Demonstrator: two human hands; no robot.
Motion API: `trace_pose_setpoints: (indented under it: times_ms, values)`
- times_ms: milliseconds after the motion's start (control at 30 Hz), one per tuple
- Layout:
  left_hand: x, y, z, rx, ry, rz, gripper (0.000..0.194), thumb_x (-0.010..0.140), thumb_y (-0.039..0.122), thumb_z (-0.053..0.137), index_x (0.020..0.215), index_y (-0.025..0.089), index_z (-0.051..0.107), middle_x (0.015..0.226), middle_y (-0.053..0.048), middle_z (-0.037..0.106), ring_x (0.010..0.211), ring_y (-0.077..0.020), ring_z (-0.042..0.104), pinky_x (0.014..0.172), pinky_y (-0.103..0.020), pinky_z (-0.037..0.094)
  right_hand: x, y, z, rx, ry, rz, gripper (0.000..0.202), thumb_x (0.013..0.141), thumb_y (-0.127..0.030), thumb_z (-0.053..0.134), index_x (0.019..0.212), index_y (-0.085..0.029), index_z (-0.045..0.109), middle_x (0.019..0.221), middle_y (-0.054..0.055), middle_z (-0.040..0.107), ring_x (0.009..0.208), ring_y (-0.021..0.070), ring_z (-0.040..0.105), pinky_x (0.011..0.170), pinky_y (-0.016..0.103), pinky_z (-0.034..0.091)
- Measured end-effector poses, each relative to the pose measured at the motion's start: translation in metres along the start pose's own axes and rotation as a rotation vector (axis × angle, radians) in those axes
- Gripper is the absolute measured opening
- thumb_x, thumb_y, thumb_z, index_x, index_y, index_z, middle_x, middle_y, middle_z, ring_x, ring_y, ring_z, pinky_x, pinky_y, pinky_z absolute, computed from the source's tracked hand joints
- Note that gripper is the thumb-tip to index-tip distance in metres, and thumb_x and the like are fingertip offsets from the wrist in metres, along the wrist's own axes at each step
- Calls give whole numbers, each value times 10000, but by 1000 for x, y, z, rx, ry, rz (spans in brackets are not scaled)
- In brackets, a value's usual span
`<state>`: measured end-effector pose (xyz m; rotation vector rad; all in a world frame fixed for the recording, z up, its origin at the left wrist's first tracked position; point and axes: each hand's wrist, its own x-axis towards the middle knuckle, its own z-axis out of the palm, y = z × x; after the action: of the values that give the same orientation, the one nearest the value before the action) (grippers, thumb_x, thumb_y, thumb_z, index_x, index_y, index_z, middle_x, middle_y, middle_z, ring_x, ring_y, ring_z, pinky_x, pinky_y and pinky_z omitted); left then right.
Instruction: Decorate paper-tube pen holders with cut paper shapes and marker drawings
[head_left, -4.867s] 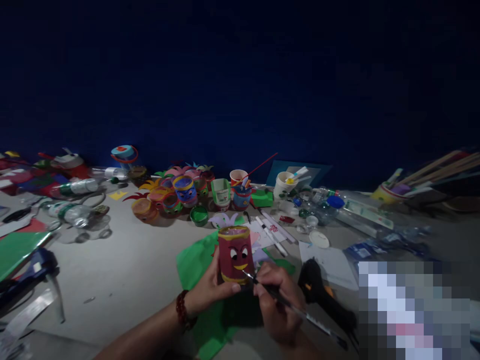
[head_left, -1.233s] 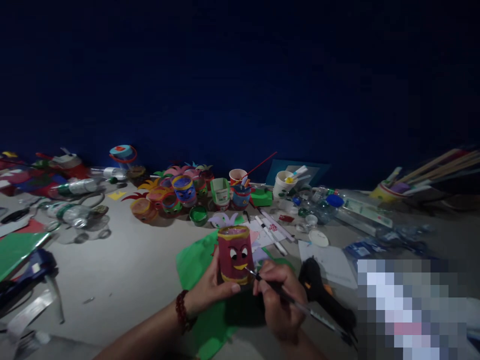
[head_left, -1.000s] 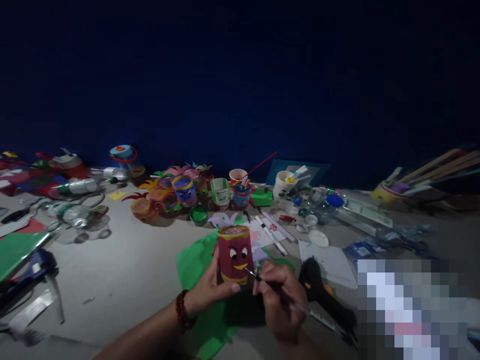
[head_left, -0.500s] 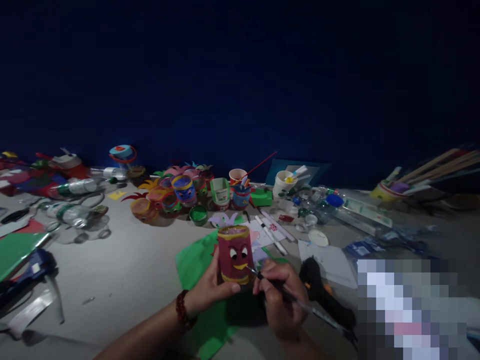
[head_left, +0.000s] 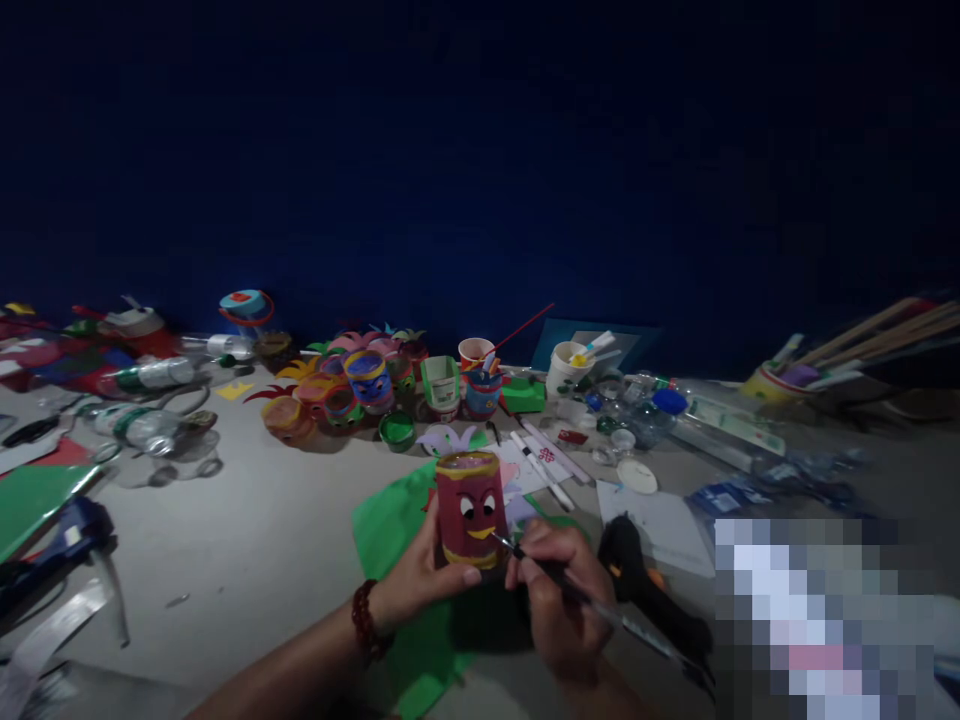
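My left hand (head_left: 420, 580) is wrapped round a dark red painted cup (head_left: 454, 535) with yellow bands, white eyes, black brows and a yellow mouth. The thumb lies along its lower front. My right hand (head_left: 566, 590) grips a paintbrush (head_left: 551, 570), its tip at the right end of the yellow mouth. Lilac paper leaves (head_left: 450, 440) show just behind the cup's rim. Beneath both hands lies a green sheet (head_left: 424, 665), partly hidden by my left forearm.
Painted face cups (head_left: 367, 380) cluster behind, near an open green paint pot (head_left: 396, 430). Markers (head_left: 541, 470) lie beyond my right hand. Plastic bottles (head_left: 146, 425) and a blue glue gun (head_left: 75, 530) are at left; a black-handled tool (head_left: 652, 590) is at right.
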<state>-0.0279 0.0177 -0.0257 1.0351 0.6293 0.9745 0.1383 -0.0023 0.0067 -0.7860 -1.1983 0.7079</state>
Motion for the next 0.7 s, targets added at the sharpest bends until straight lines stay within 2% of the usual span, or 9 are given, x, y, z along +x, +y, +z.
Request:
trace_pose_setpoints:
  times_ms: [500, 700]
  values:
    - [0, -1, -2, 1, 7, 15, 1010, 732, 383, 813, 1525, 216, 210, 1425, -181, 520, 1250, -343, 549, 1048, -468, 438, 2, -3, 1, -25, -5, -9, 156, 806, -94, 551, 831, -245, 581, 589, -54, 549, 527, 170, 548, 486, 298, 446]
    - [0, 1, 0, -20, -15, 0, 993, 744, 379, 806, 1519, 213, 209, 1377, -179, 568, 1216, -324, 583, 1037, -459, 448, -1, 1, 0, -3, 10, -20, 168, 810, -87, 544, 839, -247, 587, 588, -55, 543, 508, 167, 549, 479, 301, 441]
